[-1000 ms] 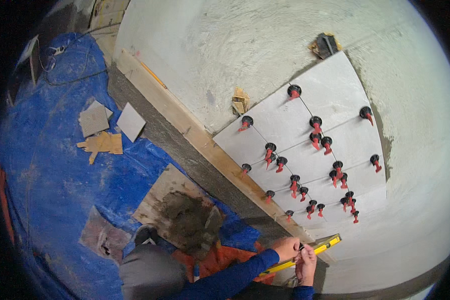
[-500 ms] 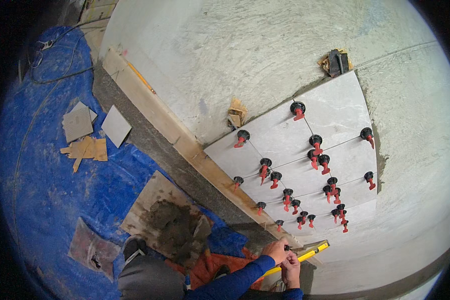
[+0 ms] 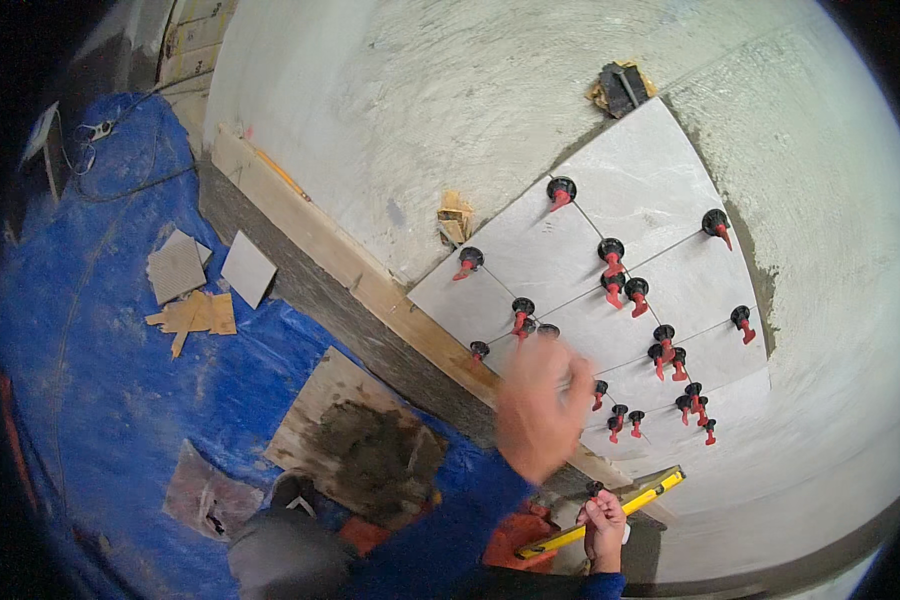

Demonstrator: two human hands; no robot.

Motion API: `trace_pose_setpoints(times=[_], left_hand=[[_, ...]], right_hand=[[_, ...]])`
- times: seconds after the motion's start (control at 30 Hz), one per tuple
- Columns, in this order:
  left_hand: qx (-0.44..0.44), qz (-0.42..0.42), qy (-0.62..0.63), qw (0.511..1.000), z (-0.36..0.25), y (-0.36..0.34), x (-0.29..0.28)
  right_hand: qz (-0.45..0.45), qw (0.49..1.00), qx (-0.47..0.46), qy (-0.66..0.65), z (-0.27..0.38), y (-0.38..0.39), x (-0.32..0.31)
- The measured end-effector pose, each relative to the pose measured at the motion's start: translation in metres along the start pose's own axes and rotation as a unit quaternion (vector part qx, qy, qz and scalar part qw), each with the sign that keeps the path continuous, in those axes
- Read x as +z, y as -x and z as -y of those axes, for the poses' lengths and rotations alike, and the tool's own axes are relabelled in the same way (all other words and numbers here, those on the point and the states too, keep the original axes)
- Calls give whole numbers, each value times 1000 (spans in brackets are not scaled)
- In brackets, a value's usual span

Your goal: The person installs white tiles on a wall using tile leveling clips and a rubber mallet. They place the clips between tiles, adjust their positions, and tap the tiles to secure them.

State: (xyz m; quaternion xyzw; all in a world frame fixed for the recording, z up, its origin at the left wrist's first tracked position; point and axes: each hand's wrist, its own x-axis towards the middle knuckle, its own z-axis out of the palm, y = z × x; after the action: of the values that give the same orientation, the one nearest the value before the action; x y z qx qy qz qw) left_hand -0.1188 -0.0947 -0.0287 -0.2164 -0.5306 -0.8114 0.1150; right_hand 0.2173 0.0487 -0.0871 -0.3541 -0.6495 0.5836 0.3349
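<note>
Blurred by motion, my left hand [image 3: 545, 408] is raised over the lower left of the grey wall tiles [image 3: 635, 155]; its fingers look bent, but what they hold, if anything, is smeared. My right hand [image 3: 603, 525] is closed at the lower edge, pinching a tile leveling clip [image 3: 595, 489] with a black round cap. Behind that hand lies a yellow spirit level [image 3: 660, 487], tilted up to the right. Several black-and-red leveling clips stick out along the tile joints, one of them at the right [image 3: 741, 319]. My left hand and arm hide part of the lower rows.
A wooden batten [image 3: 355, 283] runs along the wall's foot, with a yellow pencil [image 3: 282, 174] on it. Blue sheeting [image 3: 100, 350] covers the floor, bearing a mortar-smeared board [image 3: 310, 410], loose tiles [image 3: 249, 268] and cardboard scraps [image 3: 205, 312]. A dark spacer block [image 3: 623, 88] sits above the tiles.
My left hand has left my right hand's side and risen over the tiles. The right hand stays low by the level, with a clip showing in its fingers. The whole view has shifted slightly.
</note>
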Motion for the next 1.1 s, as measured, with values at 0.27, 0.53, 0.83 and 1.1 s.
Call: trace_pose_setpoints(times=[0.27,0.53,0.83,1.1], left_hand=[[12,-79,-287,955,16,-134,-4],[85,-128,98,983,37,-163,-24],[63,-71,-100,990,64,-172,-37],[85,-110,-68,988,76,-175,-33]], right_hand=[[-4,1000,-25,6,-4,3,-25],[-32,999,6,7,-15,1,-39],[-70,986,70,137,13,27,-88],[-170,957,120,204,23,60,-66]])
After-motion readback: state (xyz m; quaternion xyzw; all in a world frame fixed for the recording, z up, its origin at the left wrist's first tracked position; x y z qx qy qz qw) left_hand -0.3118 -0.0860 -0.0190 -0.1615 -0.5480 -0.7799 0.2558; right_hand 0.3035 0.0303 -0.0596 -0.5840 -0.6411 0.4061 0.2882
